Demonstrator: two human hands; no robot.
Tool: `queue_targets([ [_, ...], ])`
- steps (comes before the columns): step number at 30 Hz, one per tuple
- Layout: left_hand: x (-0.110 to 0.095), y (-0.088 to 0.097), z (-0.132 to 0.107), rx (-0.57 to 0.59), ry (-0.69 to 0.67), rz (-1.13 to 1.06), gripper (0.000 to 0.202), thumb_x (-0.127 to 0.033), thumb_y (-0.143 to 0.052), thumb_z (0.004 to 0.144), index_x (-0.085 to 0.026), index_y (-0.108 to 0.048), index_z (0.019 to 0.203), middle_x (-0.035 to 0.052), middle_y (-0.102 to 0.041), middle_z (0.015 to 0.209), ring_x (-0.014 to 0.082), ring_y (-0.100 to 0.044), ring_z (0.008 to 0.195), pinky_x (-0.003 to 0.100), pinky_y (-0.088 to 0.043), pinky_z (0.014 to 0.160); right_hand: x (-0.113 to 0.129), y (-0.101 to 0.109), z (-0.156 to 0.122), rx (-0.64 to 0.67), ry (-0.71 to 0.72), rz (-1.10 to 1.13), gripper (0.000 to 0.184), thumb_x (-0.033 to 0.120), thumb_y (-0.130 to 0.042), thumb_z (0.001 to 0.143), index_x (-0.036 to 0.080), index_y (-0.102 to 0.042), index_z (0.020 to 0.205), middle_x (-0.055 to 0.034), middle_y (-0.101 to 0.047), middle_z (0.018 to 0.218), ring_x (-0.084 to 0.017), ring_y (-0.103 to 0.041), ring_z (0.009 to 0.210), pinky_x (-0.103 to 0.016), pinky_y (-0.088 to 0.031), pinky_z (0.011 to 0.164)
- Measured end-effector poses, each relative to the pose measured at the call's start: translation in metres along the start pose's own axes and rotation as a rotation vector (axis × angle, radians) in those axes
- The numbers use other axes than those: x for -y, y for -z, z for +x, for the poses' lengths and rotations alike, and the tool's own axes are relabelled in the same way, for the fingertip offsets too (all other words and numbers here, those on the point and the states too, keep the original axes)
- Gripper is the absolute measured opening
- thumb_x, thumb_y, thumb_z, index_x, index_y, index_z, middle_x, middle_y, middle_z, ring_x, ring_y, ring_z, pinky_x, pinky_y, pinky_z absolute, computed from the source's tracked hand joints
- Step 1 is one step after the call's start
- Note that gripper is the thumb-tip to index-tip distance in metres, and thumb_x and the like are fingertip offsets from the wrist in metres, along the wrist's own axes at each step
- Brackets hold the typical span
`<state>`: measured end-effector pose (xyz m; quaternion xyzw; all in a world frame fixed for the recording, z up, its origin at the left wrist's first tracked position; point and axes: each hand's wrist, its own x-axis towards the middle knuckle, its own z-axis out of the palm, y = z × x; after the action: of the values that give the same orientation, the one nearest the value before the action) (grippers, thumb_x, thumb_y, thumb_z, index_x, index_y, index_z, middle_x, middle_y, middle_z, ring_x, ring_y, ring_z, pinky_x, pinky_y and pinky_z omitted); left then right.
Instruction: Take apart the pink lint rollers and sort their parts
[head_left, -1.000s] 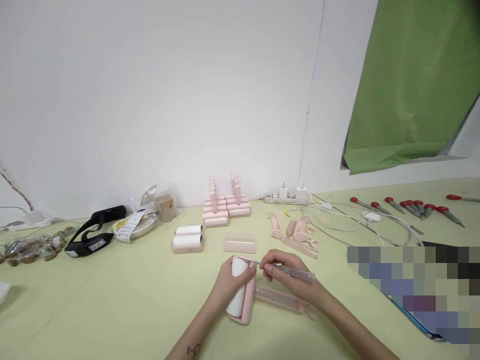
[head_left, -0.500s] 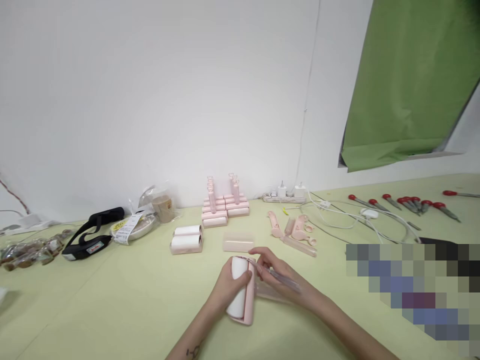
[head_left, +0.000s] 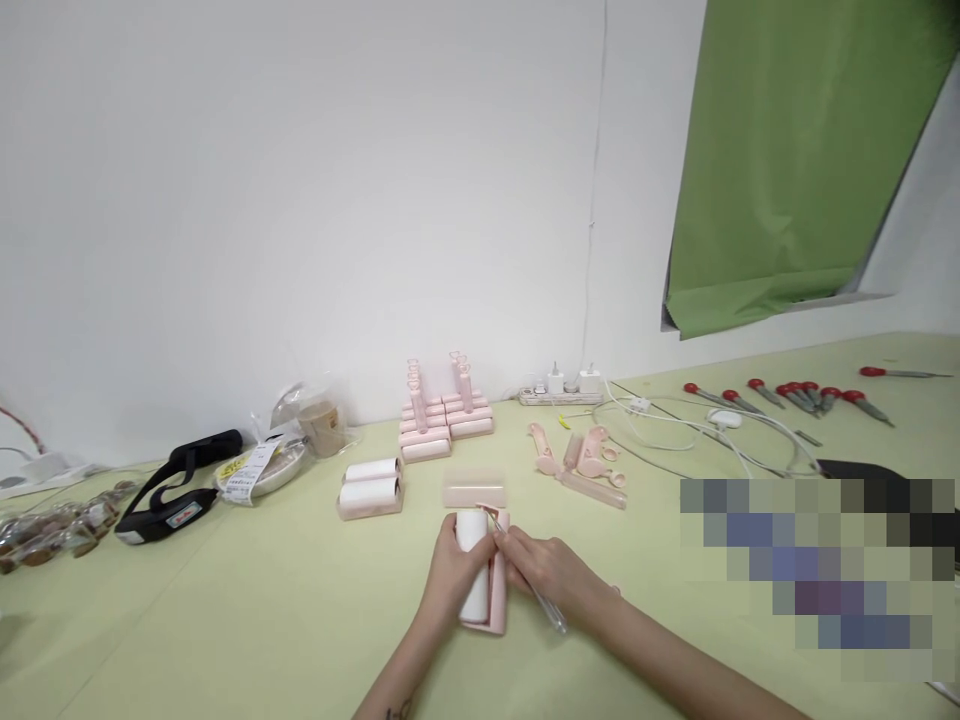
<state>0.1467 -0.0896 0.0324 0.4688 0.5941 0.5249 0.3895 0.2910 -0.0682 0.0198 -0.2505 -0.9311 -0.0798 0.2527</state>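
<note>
On the left of the surface (head_left: pixel 225 620), a black strap (head_left: pixel 166 510) lies beside a bagged dish (head_left: pixel 281 465). Next come two spare rolls (head_left: pixel 369 492), then the left hand (head_left: pixel 450 568), its grip closed round a white roll (head_left: pixel 472 585) seated along a pink holder (head_left: pixel 498 608), just short of a clear cover (head_left: pixel 474 490). If that thumb pressed too hard, the roll could dent; if it eased, roll and holder could twist under the tool's push. The right hand (head_left: pixel 551 572) pinches a thin tool (head_left: pixel 553 612), tip at the holder's far end; whether it touches is too small to tell. A steep angle or a sudden shove could make the tip skid, scratching the pink plastic, tearing the white covering or jabbing the left thumb close by. Farther right lie loose pink parts (head_left: pixel 592 462), which a wide elbow swing might scatter.
</note>
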Motion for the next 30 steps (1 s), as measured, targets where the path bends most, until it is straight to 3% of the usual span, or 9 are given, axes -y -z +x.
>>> queue_targets([
  [4, 0.001, 0.0, 0.001, -0.019, 0.094, -0.041, 0.03, -0.021, -0.066, 0.057, -0.014, -0.049, 0.08, 0.0023, -0.057, 0.069, 0.016, -0.055, 0.063, 0.024, -0.044, 0.054, 0.006, -0.002, 0.002, 0.052, -0.077, 0.005, 0.01, 0.012, -0.034, 0.082, 0.016, -0.042, 0.087, -0.0037, -0.057, 0.073, -0.015, -0.056, 0.052, -0.023, -0.029, 0.041],
  [10, -0.004, -0.001, -0.002, 0.058, 0.196, -0.126, 0.028, -0.017, -0.062, 0.059, -0.016, -0.047, 0.083, -0.0006, -0.056, 0.065, 0.0126, -0.053, 0.054, 0.023, -0.044, 0.048, 0.014, -0.004, 0.005, 0.069, -0.152, 0.019, 0.01, 0.01, -0.037, 0.078, 0.019, -0.039, 0.083, -0.0006, -0.057, 0.071, -0.014, -0.054, 0.045, -0.023, -0.022, 0.039],
  [14, -0.006, -0.001, 0.002, -0.028, 0.097, -0.083, 0.031, -0.01, -0.061, 0.057, -0.019, -0.042, 0.079, -0.0033, -0.053, 0.064, 0.0113, -0.053, 0.054, 0.021, -0.043, 0.047, 0.012, -0.006, 0.005, 0.06, -0.189, 0.046, 0.009, 0.011, -0.038, 0.078, 0.019, -0.04, 0.083, 0.0002, -0.059, 0.066, -0.014, -0.054, 0.044, -0.023, -0.019, 0.039],
  [18, 0.001, 0.006, 0.008, -0.017, 0.06, -0.006, 0.027, -0.028, -0.059, 0.065, -0.021, -0.037, 0.079, -0.0037, -0.051, 0.061, 0.0138, -0.054, 0.052, 0.024, -0.042, 0.045, 0.004, 0.007, 0.005, -0.055, -0.336, 0.152, 0.006, 0.022, -0.038, 0.081, 0.02, -0.044, 0.08, 0.0028, -0.056, 0.051, -0.014, -0.051, 0.04, -0.023, -0.022, 0.041],
  [21, 0.002, 0.016, 0.011, -0.032, -0.079, 0.191, 0.024, -0.036, -0.054, 0.069, -0.023, -0.038, 0.082, -0.0042, -0.051, 0.061, 0.0139, -0.052, 0.048, 0.024, -0.039, 0.047, -0.002, 0.026, 0.01, -0.134, -0.478, 0.523, 0.018, 0.032, -0.034, 0.085, 0.021, -0.043, 0.074, 0.0029, -0.057, 0.056, -0.012, -0.054, 0.048, -0.021, -0.033, 0.045],
  [23, -0.003, 0.021, 0.014, -0.041, -0.186, 0.342, 0.023, -0.036, -0.053, 0.069, -0.024, -0.041, 0.084, -0.0029, -0.054, 0.065, 0.0157, -0.053, 0.054, 0.024, -0.037, 0.05, -0.004, 0.036, 0.018, -0.13, -0.482, 0.845, 0.021, 0.036, -0.033, 0.086, 0.02, -0.042, 0.075, 0.0016, -0.059, 0.068, -0.011, -0.057, 0.053, -0.021, -0.039, 0.049],
  [25, -0.014, 0.023, 0.021, -0.04, -0.257, 0.455, 0.023, -0.034, -0.055, 0.067, -0.025, -0.044, 0.085, -0.002, -0.056, 0.068, 0.0176, -0.054, 0.061, 0.023, -0.034, 0.052, -0.007, 0.041, 0.028, -0.101, -0.457, 1.028, 0.021, 0.038, -0.036, 0.085, 0.019, -0.043, 0.076, 0.0005, -0.059, 0.074, -0.01, -0.057, 0.053, -0.022, -0.042, 0.051],
  [30, -0.038, 0.022, 0.043, -0.055, -0.346, 0.586, 0.022, -0.029, -0.054, 0.066, -0.026, -0.046, 0.086, -0.0011, -0.057, 0.069, 0.02, -0.054, 0.063, 0.022, -0.03, 0.052, -0.018, 0.045, 0.049, -0.168, -0.447, 1.0, 0.021, 0.038, -0.038, 0.083, 0.019, -0.044, 0.074, 0.0017, -0.057, 0.074, -0.008, -0.055, 0.048, -0.022, -0.042, 0.05],
])
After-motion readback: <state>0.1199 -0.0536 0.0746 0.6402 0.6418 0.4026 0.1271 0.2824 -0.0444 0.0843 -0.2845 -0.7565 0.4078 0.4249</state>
